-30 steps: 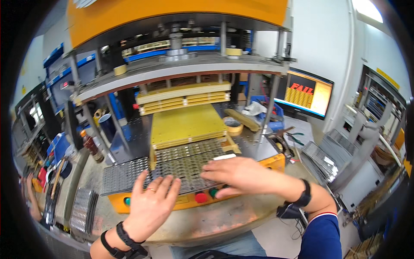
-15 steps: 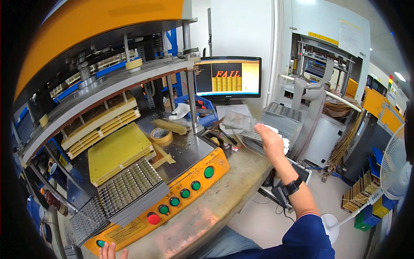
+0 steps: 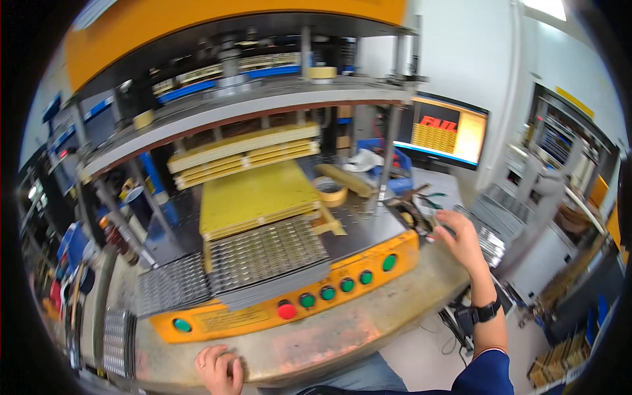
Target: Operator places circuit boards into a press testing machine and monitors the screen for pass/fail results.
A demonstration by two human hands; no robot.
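My right hand (image 3: pixel 463 242) hangs beside the silver panels at the right of the bench, fingers loosely bent and apart, with nothing visible in them. Next to it are a shiny silver panel (image 3: pixel 489 245), blurred, and a stack of dimpled panels (image 3: pixel 503 209). My left hand (image 3: pixel 219 370) rests on the bench's front edge, fingers slightly curled and apart, holding nothing. Ahead of it lie a thick stack of dimpled metal panels (image 3: pixel 266 253) and a lower one (image 3: pixel 172 286) to its left. Behind them, a yellow plate (image 3: pixel 257 194) sits in the press.
An orange panel carries several green buttons (image 3: pixel 347 285) and a red button (image 3: pixel 286 309). A tape roll (image 3: pixel 331 191) and a blue bin (image 3: pixel 398 172) lie farther back. A monitor (image 3: pixel 444 131) stands behind; press posts (image 3: pixel 390 155) rise around the plate. Another panel stack (image 3: pixel 118 342) is at far left.
The view has swung left. My right hand has come away from the panels at the right, its fingers more bent. More of my left hand now shows at the bench edge.
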